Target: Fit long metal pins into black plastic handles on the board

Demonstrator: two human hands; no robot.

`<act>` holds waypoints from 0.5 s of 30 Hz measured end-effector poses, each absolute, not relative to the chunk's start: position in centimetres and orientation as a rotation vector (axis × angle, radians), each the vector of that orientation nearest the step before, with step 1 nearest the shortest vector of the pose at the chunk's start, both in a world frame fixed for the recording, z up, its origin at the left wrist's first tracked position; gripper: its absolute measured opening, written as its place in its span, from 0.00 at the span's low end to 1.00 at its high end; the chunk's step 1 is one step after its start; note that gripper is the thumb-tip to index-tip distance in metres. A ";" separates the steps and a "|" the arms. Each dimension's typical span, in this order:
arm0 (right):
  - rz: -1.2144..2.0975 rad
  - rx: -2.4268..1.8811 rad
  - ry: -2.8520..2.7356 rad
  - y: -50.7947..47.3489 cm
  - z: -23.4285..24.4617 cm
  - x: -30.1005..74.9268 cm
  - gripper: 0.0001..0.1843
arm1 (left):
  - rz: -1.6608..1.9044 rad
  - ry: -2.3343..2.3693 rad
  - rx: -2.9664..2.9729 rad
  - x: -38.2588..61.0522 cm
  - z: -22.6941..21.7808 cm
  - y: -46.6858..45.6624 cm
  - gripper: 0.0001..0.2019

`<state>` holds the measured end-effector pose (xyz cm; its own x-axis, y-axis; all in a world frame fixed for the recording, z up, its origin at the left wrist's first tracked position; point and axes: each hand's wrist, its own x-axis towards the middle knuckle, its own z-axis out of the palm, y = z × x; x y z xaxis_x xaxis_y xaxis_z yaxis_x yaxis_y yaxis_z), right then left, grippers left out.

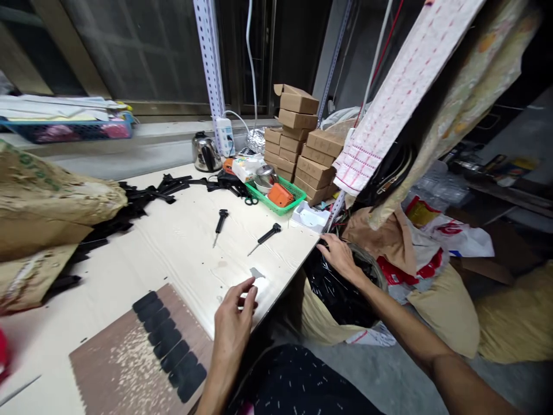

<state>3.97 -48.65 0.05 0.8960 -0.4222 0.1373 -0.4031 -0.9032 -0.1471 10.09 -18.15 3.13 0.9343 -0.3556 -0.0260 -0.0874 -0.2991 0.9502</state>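
My left hand (235, 323) is over the front edge of the pale table (185, 242), thumb and forefinger curved and slightly apart. Just beyond its fingertips is a small grey flat patch (257, 272); I cannot tell whether it is a piece or a shadow. My right hand (339, 256) reaches to the table's right corner with fingers spread, above a sack of shiny black parts (341, 288). Two black-handled tools with thin metal shafts, one (220, 225) left and one (265, 237) right, lie on the tabletop.
A brown board (103, 351) carries a row of black rounded pieces (166, 340) and pale crumbs. Black parts spill from a paper sack (56, 213) at left. Behind stand a green basket (283, 208), a kettle (206, 153) and stacked cardboard boxes (317, 161). A cloth (389, 109) hangs at right.
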 end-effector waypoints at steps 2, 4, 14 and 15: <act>-0.315 -2.969 0.372 -46.2 1.1 8.5 0.21 | -0.269 -0.338 1.849 9.9 3.1 -18.2 0.21; -0.305 -3.049 0.003 -43.7 1.1 12.9 0.21 | -0.253 -0.348 1.855 9.6 3.1 -17.9 0.20; -0.190 -3.160 -0.791 -37.8 0.3 25.1 0.16 | -0.085 -0.130 1.954 9.2 2.0 -12.1 0.17; -0.205 -3.146 -0.830 -36.9 0.6 26.2 0.16 | -0.067 -0.130 1.958 9.1 1.9 -12.0 0.17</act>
<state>26.19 -36.88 0.61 0.8630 0.4970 0.0906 0.4821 -0.8639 0.1459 9.10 -11.97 1.93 0.9924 -0.1225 0.0140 -0.0595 -0.3765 0.9245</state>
